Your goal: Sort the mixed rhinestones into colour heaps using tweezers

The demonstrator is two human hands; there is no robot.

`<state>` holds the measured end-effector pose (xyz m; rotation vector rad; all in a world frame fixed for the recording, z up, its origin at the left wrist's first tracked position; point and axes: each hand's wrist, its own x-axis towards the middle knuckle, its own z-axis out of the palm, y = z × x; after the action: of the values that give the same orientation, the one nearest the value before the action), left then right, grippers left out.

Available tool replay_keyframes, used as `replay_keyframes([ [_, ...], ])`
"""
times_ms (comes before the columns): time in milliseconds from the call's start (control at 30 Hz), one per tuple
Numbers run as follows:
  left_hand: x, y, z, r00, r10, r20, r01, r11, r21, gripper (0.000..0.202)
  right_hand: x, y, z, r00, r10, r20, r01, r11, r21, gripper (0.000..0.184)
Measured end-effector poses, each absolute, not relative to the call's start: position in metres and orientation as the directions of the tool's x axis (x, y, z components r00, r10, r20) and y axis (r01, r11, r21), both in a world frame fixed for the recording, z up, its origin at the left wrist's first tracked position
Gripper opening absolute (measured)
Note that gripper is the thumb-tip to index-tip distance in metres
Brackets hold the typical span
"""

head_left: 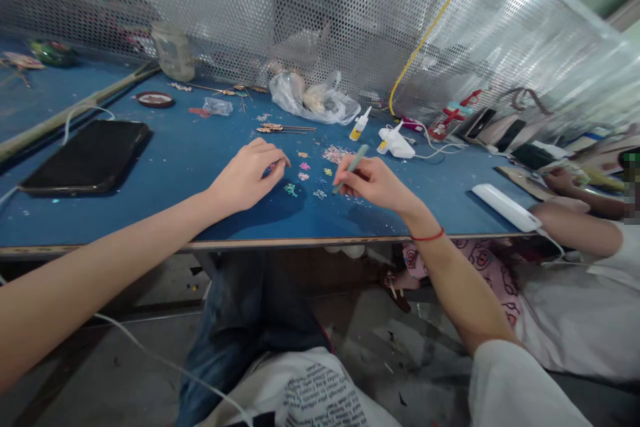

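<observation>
My right hand (373, 180) is closed around a slim pale green pen-shaped tool (358, 159), its lower tip pointing down at the blue table. My left hand (253, 177) hovers low over the table with bent fingers, thumb and forefinger tips close together; anything between them is too small to make out. Between the hands lie little heaps of tiny pieces: green ones (291, 190), bright pink ones (305, 166), yellow ones (328, 172) and whitish ones (320, 194). A larger pale pink heap (336, 154) sits just beyond my right fingers.
Metal hairpin-like sticks (285, 128), a plastic bag (315, 99), and small glue bottles (360, 125) stand farther back. A phone (87, 157) lies left, a white power-bank-like block (506, 207) right. Beside it a co-worker's arm (575, 223) reaches over the table. Perforated metal panel (225, 20) runs behind.
</observation>
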<state>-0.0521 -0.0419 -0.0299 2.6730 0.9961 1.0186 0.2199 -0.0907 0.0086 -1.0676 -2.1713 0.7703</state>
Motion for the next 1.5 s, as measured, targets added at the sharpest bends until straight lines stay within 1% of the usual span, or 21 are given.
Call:
replay_keyframes([
  [133,-0.058,-0.031,-0.03,0.437,0.723,0.534,0.59,-0.679,0.436,0.037,0.179,-0.053,0.02,-0.585,0.769,0.258,0.452,0.573,-0.683,0.043],
  [200,-0.06,-0.03,-0.03,0.412,0.742,0.528,0.599,-0.658,0.457,0.035,0.168,-0.04,0.023,-0.632,0.734,0.248,0.434,0.601,-0.671,0.044],
  [300,-0.06,-0.031,-0.03,0.393,0.746,0.537,0.599,-0.651,0.466,0.035,0.168,-0.034,0.022,-0.723,0.671,0.165,0.422,0.617,-0.664,0.043],
  [367,-0.059,-0.033,-0.029,0.396,0.741,0.543,0.591,-0.658,0.467,0.036,0.177,-0.036,0.019,-0.752,0.652,0.103,0.429,0.601,-0.675,0.043],
  [467,-0.057,-0.036,-0.028,0.412,0.729,0.547,0.576,-0.673,0.464,0.035,0.193,-0.039,0.014,-0.729,0.681,0.075,0.46,0.567,-0.683,0.042],
  [667,-0.054,-0.039,-0.029,0.439,0.716,0.543,0.562,-0.69,0.457,0.036,0.209,-0.041,0.004,-0.673,0.736,0.071,0.533,0.55,-0.642,0.047],
  [800,-0.053,-0.041,-0.03,0.451,0.713,0.537,0.562,-0.694,0.449,0.036,0.213,-0.043,0.004,-0.675,0.737,0.036,0.535,0.522,-0.664,0.049],
  [867,-0.052,-0.043,-0.029,0.475,0.696,0.539,0.563,-0.711,0.422,0.036,0.215,-0.044,0.006,-0.665,0.746,0.036,0.53,0.505,-0.681,0.05],
  [1000,-0.051,-0.047,-0.027,0.548,0.644,0.533,0.553,-0.757,0.347,0.037,0.221,-0.047,0.007,-0.605,0.792,0.075,0.538,0.477,-0.695,0.05],
  [1100,-0.051,-0.048,-0.027,0.561,0.64,0.526,0.559,-0.761,0.33,0.037,0.226,-0.057,0.003,-0.525,0.839,0.144,0.549,0.463,-0.696,0.049],
  [1233,-0.051,-0.049,-0.029,0.557,0.649,0.518,0.584,-0.75,0.311,0.036,0.234,-0.083,-0.004,-0.479,0.841,0.254,0.566,0.516,-0.642,0.044],
  [1400,-0.05,-0.052,-0.032,0.594,0.62,0.513,0.579,-0.772,0.262,0.034,0.24,-0.105,-0.012,-0.387,0.857,0.34,0.654,0.515,-0.554,0.036],
  [1500,-0.049,-0.053,-0.033,0.586,0.616,0.527,0.584,-0.772,0.253,0.033,0.235,-0.1,-0.016,-0.362,0.845,0.394,0.635,0.533,-0.559,0.041],
])
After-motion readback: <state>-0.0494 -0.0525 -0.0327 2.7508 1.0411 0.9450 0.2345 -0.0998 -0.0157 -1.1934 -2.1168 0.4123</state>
